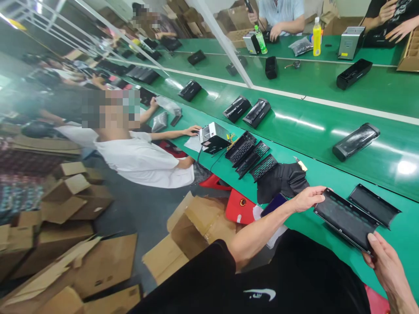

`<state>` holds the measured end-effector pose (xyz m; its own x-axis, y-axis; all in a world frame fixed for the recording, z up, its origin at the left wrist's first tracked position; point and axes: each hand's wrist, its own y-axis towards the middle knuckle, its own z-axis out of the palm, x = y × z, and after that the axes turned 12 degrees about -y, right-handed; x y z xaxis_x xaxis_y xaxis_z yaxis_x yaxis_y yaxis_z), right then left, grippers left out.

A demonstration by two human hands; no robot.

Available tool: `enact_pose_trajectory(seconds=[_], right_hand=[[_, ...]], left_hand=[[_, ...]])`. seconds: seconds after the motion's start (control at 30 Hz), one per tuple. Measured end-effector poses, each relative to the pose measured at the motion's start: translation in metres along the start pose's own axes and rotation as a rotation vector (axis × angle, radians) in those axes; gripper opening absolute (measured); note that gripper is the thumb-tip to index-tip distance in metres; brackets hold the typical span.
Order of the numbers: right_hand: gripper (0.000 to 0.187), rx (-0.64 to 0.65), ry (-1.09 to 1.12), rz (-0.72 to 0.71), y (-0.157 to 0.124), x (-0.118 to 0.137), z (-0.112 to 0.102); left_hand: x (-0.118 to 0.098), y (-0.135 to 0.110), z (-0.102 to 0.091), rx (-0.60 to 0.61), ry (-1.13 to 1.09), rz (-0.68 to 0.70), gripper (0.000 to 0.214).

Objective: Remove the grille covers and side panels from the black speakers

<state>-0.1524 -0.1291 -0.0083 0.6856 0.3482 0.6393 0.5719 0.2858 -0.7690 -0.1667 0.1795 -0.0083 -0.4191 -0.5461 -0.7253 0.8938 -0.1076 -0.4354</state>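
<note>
Between my two hands, a black plastic housing panel [345, 220] is held tilted above the green bench, its hollow inner side facing me. My left hand [310, 198] pinches its far left corner. At the near right end, my right hand [381, 255] grips the edge with the thumb on top. A second black panel [375, 204] lies just beyond the held one. Left of my left hand are a bunched black cloth [284, 181] and a dark phone-like slab [274, 204]. Several perforated black panels [252, 155] stand in a row farther left.
A green conveyor [294, 104] runs behind the bench, carrying several black speaker-like units [356, 141]. To the left, a co-worker in white [144, 157] sits beside a metal box device [214, 136]. Open cardboard boxes [196, 226] lie on the floor.
</note>
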Motion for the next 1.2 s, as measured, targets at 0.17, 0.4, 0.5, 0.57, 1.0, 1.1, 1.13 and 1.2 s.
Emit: enact_pose_trajectory(seconds=[0.17, 0.4, 0.5, 0.57, 1.0, 1.1, 1.13, 1.2], right_hand=[[0.061, -0.071, 0.020, 0.001, 0.001, 0.000, 0.002], [0.062, -0.051, 0.028, 0.028, 0.006, -0.001, -0.002], [0.063, -0.084, 0.034, 0.032, 0.004, 0.002, 0.000], [0.061, -0.083, 0.024, 0.017, 0.002, 0.006, 0.002], [0.054, -0.125, 0.099, -0.036, -0.005, 0.020, 0.009], [0.053, -0.104, 0.114, -0.050, -0.005, 0.025, 0.011], [0.053, -0.118, 0.126, -0.058, -0.005, 0.028, 0.012], [0.052, -0.133, 0.158, -0.085, -0.005, 0.035, 0.015]], left_hand=[[0.001, 0.000, 0.000, 0.018, -0.095, -0.006, 0.065], [0.007, 0.003, -0.007, 0.026, -0.070, -0.011, 0.071], [0.009, 0.005, -0.009, 0.042, -0.101, -0.020, 0.073], [0.009, 0.006, -0.010, 0.064, -0.143, -0.025, 0.077], [0.007, 0.013, -0.016, 0.157, -0.191, -0.069, 0.083], [0.006, 0.016, -0.020, 0.150, -0.231, -0.099, 0.084], [0.006, 0.017, -0.021, 0.141, -0.263, -0.103, 0.084], [0.010, 0.019, -0.021, 0.113, -0.372, -0.092, 0.083]])
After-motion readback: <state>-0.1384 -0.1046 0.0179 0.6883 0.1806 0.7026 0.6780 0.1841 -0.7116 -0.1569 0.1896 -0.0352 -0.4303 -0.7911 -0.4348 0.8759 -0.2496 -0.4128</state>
